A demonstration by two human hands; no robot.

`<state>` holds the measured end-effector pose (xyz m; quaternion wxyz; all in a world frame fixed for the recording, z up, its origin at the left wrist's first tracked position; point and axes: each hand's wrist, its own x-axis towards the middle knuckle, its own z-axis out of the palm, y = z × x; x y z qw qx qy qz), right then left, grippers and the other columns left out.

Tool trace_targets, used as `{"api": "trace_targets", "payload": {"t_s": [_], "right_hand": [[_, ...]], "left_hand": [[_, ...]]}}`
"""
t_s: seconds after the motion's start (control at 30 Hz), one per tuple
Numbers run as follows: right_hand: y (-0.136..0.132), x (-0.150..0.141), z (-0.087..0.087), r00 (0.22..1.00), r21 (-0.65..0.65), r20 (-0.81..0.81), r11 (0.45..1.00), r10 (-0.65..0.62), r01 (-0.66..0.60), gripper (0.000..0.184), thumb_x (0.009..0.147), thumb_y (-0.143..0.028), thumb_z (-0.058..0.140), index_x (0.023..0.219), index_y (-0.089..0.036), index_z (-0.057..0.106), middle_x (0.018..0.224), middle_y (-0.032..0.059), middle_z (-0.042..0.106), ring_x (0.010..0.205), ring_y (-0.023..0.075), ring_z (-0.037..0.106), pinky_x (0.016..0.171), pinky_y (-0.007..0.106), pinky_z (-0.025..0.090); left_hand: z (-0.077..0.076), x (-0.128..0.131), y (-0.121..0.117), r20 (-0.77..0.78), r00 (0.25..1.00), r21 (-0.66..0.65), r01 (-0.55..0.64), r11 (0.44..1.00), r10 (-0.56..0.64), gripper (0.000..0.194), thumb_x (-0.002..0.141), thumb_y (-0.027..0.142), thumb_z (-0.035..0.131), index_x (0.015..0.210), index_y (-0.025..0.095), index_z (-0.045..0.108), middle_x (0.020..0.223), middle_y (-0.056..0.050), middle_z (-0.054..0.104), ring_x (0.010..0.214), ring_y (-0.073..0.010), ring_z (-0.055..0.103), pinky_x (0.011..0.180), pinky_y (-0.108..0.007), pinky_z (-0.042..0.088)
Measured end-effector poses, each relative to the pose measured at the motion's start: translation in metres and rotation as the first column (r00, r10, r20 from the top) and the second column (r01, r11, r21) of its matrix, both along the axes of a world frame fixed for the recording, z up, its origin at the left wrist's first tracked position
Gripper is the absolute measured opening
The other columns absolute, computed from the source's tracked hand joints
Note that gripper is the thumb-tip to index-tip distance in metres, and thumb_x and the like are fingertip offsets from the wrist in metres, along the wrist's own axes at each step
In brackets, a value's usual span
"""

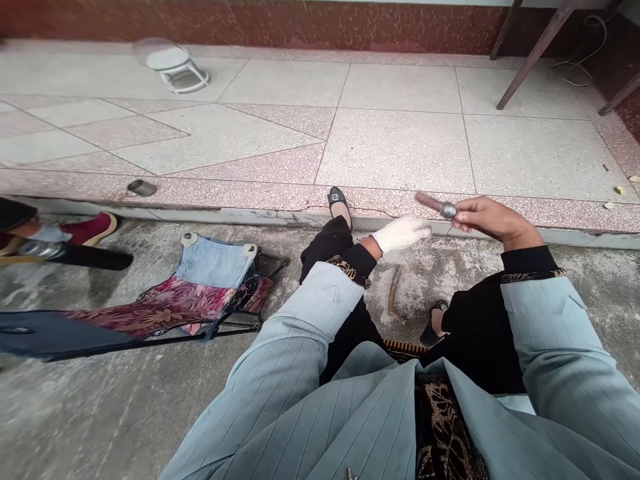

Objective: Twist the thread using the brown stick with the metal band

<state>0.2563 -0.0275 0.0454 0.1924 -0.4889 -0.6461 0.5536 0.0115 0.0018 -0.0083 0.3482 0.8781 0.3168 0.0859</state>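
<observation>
Right, here we go: R hand [493, 220], bare, fingers curled, has hold of a slim reddish-brown rod [429, 201] w/ a shiny silver metal collar [448, 211], up in front of the person above the knees, tip pointing to the L. Over to L hand [403, 235] in a white knit glove [400, 235]: fingers straight & close together, holding nothing, tips right by the collar, can't tell if they're touching it!

Both arms in black sleeves w/ gold-patterned cuffs, pale blue pinstriped jacket [555, 347] over them. Down below, a thin brown wooden strip [395, 291] lies on the grey concrete floor [120, 407], between black flat shoes [338, 203] [434, 327]. To the L, a folding chair w/ faded denim & floral fabric [210, 263] sits low on its black frame, & beside it a co-worker's foot in a red shoe [90, 228].

Further out, a small dark metal cylinder [142, 188] on the pink terrazzo ledge [250, 193], a white round stand w/ clear dome [173, 65] on the tiles, brown wooden table legs [537, 47] top R, yellow leaf bits [621, 190] by the R edge.
</observation>
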Motion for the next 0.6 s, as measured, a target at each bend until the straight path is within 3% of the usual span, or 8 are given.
{"api": "trace_targets", "payload": {"t_s": [0.1, 0.2, 0.27, 0.33, 0.4, 0.47, 0.53, 0.6], "right_hand": [[0.006, 0.009, -0.010, 0.978, 0.059, 0.099, 0.982, -0.183, 0.178, 0.026, 0.079, -0.040, 0.071, 0.071, -0.016, 0.065, 0.063, 0.0000, 0.058, 0.059, 0.0117, 0.051, 0.059, 0.027, 0.040], [0.013, 0.003, -0.024, 0.951, 0.084, 0.116, 0.957, -0.285, 0.277, 0.018, 0.082, -0.034, 0.065, 0.075, -0.017, 0.065, 0.064, 0.0002, 0.058, 0.058, 0.0119, 0.051, 0.058, 0.027, 0.040], [0.017, -0.004, -0.030, 0.922, 0.111, 0.219, 0.947, -0.319, 0.301, 0.016, 0.083, -0.031, 0.062, 0.077, -0.016, 0.065, 0.064, 0.0009, 0.058, 0.057, 0.0121, 0.050, 0.059, 0.027, 0.041], [0.020, -0.010, -0.032, 0.868, 0.137, 0.408, 0.959, -0.283, 0.249, 0.016, 0.085, -0.029, 0.060, 0.080, -0.016, 0.067, 0.066, 0.0026, 0.061, 0.059, 0.0134, 0.053, 0.061, 0.028, 0.041], [0.022, -0.014, -0.032, 0.775, 0.115, 0.611, 0.987, -0.159, 0.111, 0.016, 0.086, -0.029, 0.060, 0.082, -0.016, 0.068, 0.071, 0.0048, 0.065, 0.064, 0.0156, 0.056, 0.064, 0.030, 0.041], [0.020, -0.017, -0.033, 0.679, -0.052, 0.729, 0.996, 0.086, -0.070, 0.016, 0.085, -0.028, 0.061, 0.077, -0.016, 0.068, 0.073, 0.0063, 0.066, 0.065, 0.0168, 0.057, 0.064, 0.031, 0.040], [0.015, -0.020, -0.035, 0.612, -0.305, 0.696, 0.926, 0.376, -0.222, 0.020, 0.084, -0.028, 0.062, 0.068, -0.016, 0.064, 0.071, 0.0065, 0.065, 0.063, 0.0162, 0.056, 0.062, 0.031, 0.040], [0.010, -0.023, -0.038, 0.597, -0.456, 0.582, 0.830, 0.552, -0.322, 0.022, 0.082, -0.029, 0.063, 0.065, -0.017, 0.062, 0.067, 0.0053, 0.063, 0.060, 0.0152, 0.054, 0.061, 0.031, 0.039]], "left_hand": [[-0.002, 0.005, -0.003, 0.010, 0.998, -0.013, 0.060, 0.998, -0.060, 0.031, 0.094, 0.036, 0.044, 0.099, 0.018, 0.069, 0.089, -0.004, 0.069, 0.081, -0.0178, 0.060, 0.076, -0.028, 0.043], [-0.002, 0.009, -0.007, 0.004, 0.999, -0.017, 0.046, 0.999, -0.046, 0.031, 0.092, 0.035, 0.048, 0.103, 0.016, 0.070, 0.095, -0.008, 0.071, 0.089, -0.0204, 0.062, 0.082, -0.030, 0.044], [-0.001, 0.010, -0.010, -0.002, 0.999, -0.018, 0.035, 0.999, -0.035, 0.031, 0.091, 0.034, 0.051, 0.105, 0.015, 0.071, 0.099, -0.010, 0.071, 0.095, -0.0225, 0.062, 0.084, -0.032, 0.045], [-0.001, 0.011, -0.013, -0.008, 0.999, -0.018, 0.033, 0.999, -0.033, 0.032, 0.090, 0.034, 0.051, 0.105, 0.016, 0.072, 0.101, -0.011, 0.071, 0.099, -0.0242, 0.063, 0.085, -0.034, 0.045], [-0.002, 0.010, -0.016, -0.012, 0.999, -0.016, 0.038, 0.999, -0.038, 0.032, 0.089, 0.035, 0.052, 0.103, 0.017, 0.074, 0.100, -0.012, 0.071, 0.099, -0.0256, 0.064, 0.085, -0.035, 0.046], [-0.002, 0.009, -0.019, -0.015, 0.999, -0.013, 0.050, 0.999, -0.050, 0.031, 0.088, 0.037, 0.052, 0.101, 0.019, 0.075, 0.096, -0.012, 0.072, 0.097, -0.0266, 0.066, 0.085, -0.037, 0.047], [-0.002, 0.008, -0.021, -0.016, 0.998, -0.010, 0.067, 0.998, -0.067, 0.029, 0.086, 0.037, 0.054, 0.097, 0.021, 0.075, 0.093, -0.012, 0.072, 0.094, -0.0268, 0.067, 0.084, -0.038, 0.048], [-0.002, 0.006, -0.020, -0.015, 0.996, -0.001, 0.082, 0.997, -0.082, 0.026, 0.085, 0.037, 0.055, 0.095, 0.023, 0.075, 0.093, -0.012, 0.073, 0.092, -0.0265, 0.067, 0.083, -0.039, 0.049]]}}
